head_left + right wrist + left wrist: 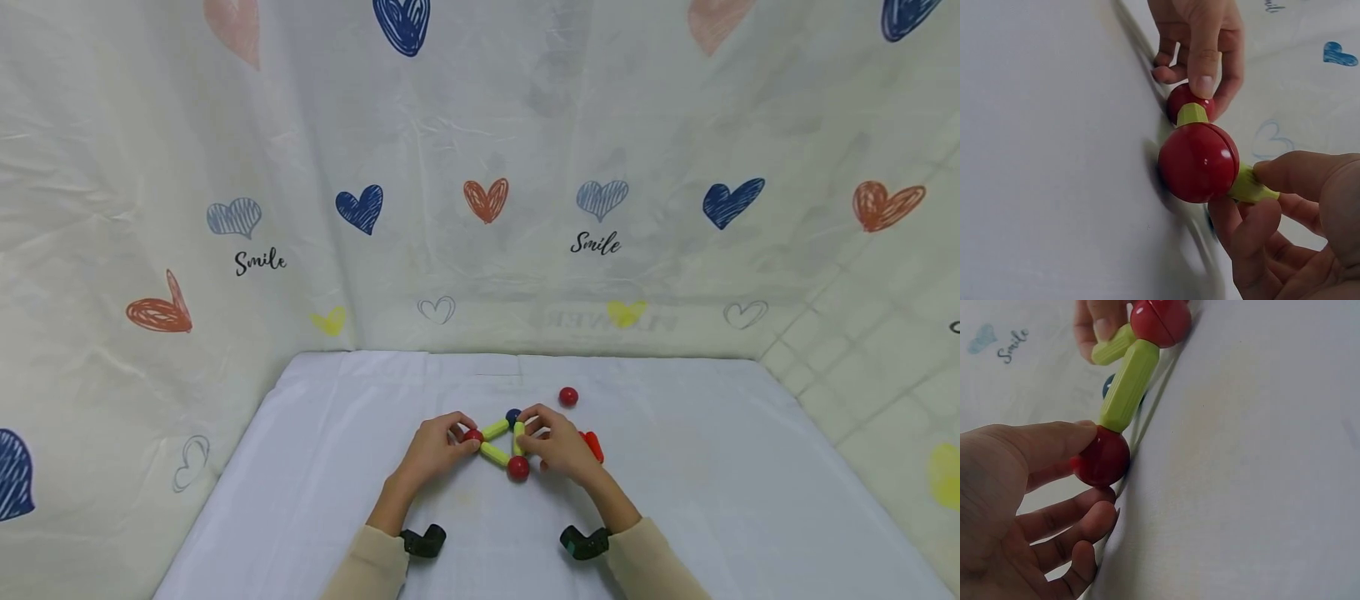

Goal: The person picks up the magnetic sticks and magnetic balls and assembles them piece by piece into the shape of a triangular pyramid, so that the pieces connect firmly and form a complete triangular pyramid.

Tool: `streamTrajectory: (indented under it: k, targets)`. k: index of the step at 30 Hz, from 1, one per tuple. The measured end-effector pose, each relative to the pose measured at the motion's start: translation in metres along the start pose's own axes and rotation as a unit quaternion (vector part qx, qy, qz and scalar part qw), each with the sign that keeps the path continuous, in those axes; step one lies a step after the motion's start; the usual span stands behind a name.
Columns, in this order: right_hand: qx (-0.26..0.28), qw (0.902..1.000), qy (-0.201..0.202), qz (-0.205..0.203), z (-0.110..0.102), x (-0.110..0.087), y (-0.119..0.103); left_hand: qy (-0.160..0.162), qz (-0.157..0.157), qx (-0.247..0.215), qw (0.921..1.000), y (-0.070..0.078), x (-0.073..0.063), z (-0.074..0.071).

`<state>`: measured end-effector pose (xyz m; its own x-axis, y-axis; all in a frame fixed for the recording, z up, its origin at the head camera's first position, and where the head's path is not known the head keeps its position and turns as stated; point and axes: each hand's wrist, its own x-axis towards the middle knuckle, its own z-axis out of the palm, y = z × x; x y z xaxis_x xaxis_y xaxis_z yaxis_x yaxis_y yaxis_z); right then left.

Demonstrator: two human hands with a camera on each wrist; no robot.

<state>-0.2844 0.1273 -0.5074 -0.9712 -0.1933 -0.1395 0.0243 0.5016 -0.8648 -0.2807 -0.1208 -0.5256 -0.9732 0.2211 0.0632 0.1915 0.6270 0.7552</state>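
Observation:
Three yellow-green rods and three balls form a triangle on the white table. My left hand (437,446) pinches the red ball (1104,457) at its left corner between thumb and fingers. A rod (1127,386) runs from there to the nearest red ball (1199,162); another rod (495,430) leads to the dark blue ball (512,417) at the far corner. With thumb and fingertips, my right hand (561,443) pinches the right-side rod (518,439), between the blue ball and the near red ball. In the right wrist view the blue ball is mostly hidden.
A loose red ball (568,397) lies beyond my right hand. Red rods (593,447) lie just right of that hand, partly covered by it. White cloth covers the table (712,467). A heart-printed curtain (525,267) stands behind and at both sides.

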Motion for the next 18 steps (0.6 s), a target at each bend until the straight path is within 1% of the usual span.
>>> streamTrajectory:
  k: [7,13,18]
  targets:
    - [0.006,0.9999,0.001,0.012,0.0014,-0.0007,-0.0021,0.001,-0.002,0.002,1.0000,-0.0013,0.0000,0.0008]
    - [-0.002,0.9996,0.003,0.028,0.0017,0.0006,-0.0006,-0.001,-0.003,0.006,1.0000,-0.0022,-0.0005,0.0013]
    - [-0.010,0.9995,0.005,0.030,0.0030,0.0011,0.0021,-0.008,-0.001,0.004,1.0000,-0.0026,-0.0003,0.0011]
